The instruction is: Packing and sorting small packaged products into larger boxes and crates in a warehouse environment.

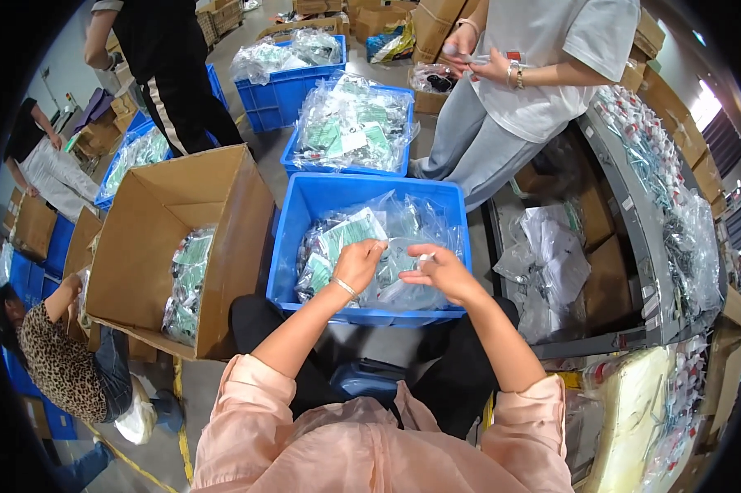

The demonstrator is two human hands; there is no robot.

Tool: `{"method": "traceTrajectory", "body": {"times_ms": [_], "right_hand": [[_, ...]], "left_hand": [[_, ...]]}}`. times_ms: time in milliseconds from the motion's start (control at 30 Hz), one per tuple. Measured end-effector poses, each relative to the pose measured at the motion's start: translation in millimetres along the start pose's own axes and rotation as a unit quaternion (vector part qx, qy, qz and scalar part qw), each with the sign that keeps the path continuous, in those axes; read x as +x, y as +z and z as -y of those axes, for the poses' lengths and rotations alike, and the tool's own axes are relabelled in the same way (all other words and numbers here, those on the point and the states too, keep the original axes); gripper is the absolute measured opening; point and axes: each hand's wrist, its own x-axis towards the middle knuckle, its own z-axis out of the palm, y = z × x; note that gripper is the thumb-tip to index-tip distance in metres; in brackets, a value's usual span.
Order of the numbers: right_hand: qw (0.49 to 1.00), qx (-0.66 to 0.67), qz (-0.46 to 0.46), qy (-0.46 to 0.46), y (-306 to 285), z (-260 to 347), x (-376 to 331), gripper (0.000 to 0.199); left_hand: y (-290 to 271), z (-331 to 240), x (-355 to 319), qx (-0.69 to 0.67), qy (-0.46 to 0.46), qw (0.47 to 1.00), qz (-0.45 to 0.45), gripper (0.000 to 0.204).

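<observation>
A blue plastic crate [369,316] stands in front of my knees, with clear bags of small parts and green-and-white cards [350,232] inside. Over its left half is my left hand [357,267], its fingers closed in a pinch; what they hold, if anything, is too small to make out. My right hand [444,275] hovers over the crate's right half, fingers stretched and apart. A small white bit [425,259] shows among those fingers; whether it is held I cannot tell. Beneath both hands lie loose clear plastic bags [403,287].
An open cardboard box [132,271] with more bagged cards stands left. Further blue crates [276,103] sit ahead, full of bags. At right, a grey-framed bin [654,271] holds plastic and paper. A co-worker in grey trousers [461,140] stands ahead right; another person [62,361] is far left.
</observation>
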Motion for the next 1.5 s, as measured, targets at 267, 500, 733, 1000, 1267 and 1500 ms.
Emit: {"method": "traceTrajectory", "body": {"times_ms": [267, 500, 733, 1000, 1267, 1500], "right_hand": [[0.983, 0.044, -0.077, -0.159, -11.7, 52.9, -76.7, 0.031], [0.989, 0.005, -0.109, -0.1, 10.4, 44.1, -127.8, 0.028], [0.991, 0.081, 0.101, -0.014, 35.8, -10.2, -66.0, 0.032], [0.977, -0.064, 0.167, 0.12, 123.0, -21.0, -48.0, 0.028], [0.957, 0.03, 0.055, 0.285, 127.0, -85.5, -46.0, 0.036], [0.903, 0.032, -0.112, 0.413, 137.8, -88.6, -35.9, 0.025]], "left_hand": [[11.0, -10.4, 55.6, -0.014, 0.037, 0.998, -0.038, 0.022], [101.0, -61.8, -10.9, -0.077, 0.115, 0.976, 0.166, 0.04], [-56.6, -25.5, -4.9, 0.071, 0.092, 0.967, 0.226, 0.023], [-351.0, 88.8, 2.5, 0.196, -0.181, 0.963, -0.048, 0.025], [-377.9, 325.9, -54.3, 0.375, -0.38, 0.824, 0.19, 0.02], [-281.6, 434.7, -57.0, 0.336, -0.461, 0.734, 0.369, 0.065]]}}
